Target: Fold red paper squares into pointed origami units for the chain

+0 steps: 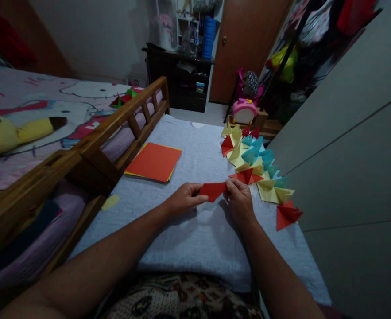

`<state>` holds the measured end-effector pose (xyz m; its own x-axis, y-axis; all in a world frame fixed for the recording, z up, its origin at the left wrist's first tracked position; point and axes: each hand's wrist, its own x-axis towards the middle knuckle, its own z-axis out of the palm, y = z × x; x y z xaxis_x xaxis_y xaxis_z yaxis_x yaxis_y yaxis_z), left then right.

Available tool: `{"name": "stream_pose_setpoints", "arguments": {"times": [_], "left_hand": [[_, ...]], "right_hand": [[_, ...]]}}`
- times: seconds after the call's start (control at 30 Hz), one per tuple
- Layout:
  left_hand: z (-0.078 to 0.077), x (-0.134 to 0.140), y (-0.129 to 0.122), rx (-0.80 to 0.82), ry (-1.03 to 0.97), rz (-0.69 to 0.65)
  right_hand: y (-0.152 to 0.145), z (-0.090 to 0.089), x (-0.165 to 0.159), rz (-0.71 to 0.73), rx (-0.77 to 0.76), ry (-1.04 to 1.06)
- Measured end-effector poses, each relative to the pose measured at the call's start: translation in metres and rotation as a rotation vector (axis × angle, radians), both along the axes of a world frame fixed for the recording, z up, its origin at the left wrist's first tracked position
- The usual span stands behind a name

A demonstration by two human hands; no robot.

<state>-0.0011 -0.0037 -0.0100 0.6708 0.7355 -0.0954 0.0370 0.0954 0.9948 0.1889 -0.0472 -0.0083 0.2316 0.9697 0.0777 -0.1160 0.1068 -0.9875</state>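
A small folded piece of red paper [212, 191] is held just above the bed, between my two hands. My left hand [187, 196] pinches its left end, thumb in front. At the other end, the fingers of my right hand [240, 198] are closed on the upper right corner. To the left lies a stack of square paper sheets [154, 161], orange-red on top with yellow and green edges showing beneath. Right of my hands stand rows of folded paper pieces [253, 155] in yellow, blue and red. The nearest red folded piece [287, 215] sits apart at the row's near end.
A pale sheet [195, 239] covers the bed under my hands. Along the left runs a wooden rail [129, 115], with another bed and a yellow plush toy [19, 133] beyond. A grey panel [354, 146] borders the right. A dark cabinet [178, 82] stands at the back.
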Motion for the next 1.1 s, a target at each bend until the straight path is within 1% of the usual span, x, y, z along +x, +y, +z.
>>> {"name": "stream_pose_setpoints", "arguments": {"times": [0.07,0.13,0.17,0.23,0.3,0.43,0.5,0.57,0.73,0.83,1.0,1.1], "left_hand": [[0.000,0.000,0.001,-0.029,-0.073,0.148],[0.000,0.001,0.003,-0.062,-0.139,0.298],[0.000,0.002,0.004,-0.077,-0.170,0.353],[0.000,0.003,0.006,-0.091,-0.212,0.409],[0.000,0.004,0.006,-0.080,-0.216,0.404],[-0.001,0.005,0.005,-0.018,-0.171,0.384],[-0.001,0.005,0.006,0.014,-0.138,0.377],[-0.002,0.005,0.007,0.057,-0.083,0.368],[-0.002,0.004,0.008,0.241,0.091,0.311],[0.000,0.003,0.006,0.328,0.180,0.261],[0.002,0.002,0.004,0.419,0.287,0.159],[0.002,0.000,0.007,0.574,0.368,0.134]], "right_hand": [[0.000,-0.002,0.002,0.015,-0.023,0.017],[0.000,-0.003,0.003,0.072,-0.065,-0.045],[-0.001,-0.003,0.003,0.118,-0.086,-0.094],[-0.001,-0.003,0.001,0.200,-0.102,-0.180],[-0.002,-0.003,-0.004,0.227,-0.072,-0.194],[-0.005,-0.002,-0.009,0.258,-0.011,-0.156],[-0.006,-0.003,-0.009,0.282,-0.008,-0.225],[-0.006,-0.004,-0.008,0.264,0.016,-0.338],[-0.003,-0.009,-0.005,0.209,0.162,-0.579],[-0.002,-0.011,-0.002,0.207,0.208,-0.686],[-0.001,-0.016,0.002,0.209,0.254,-0.817],[0.000,-0.021,0.003,0.198,0.245,-0.867]]}}
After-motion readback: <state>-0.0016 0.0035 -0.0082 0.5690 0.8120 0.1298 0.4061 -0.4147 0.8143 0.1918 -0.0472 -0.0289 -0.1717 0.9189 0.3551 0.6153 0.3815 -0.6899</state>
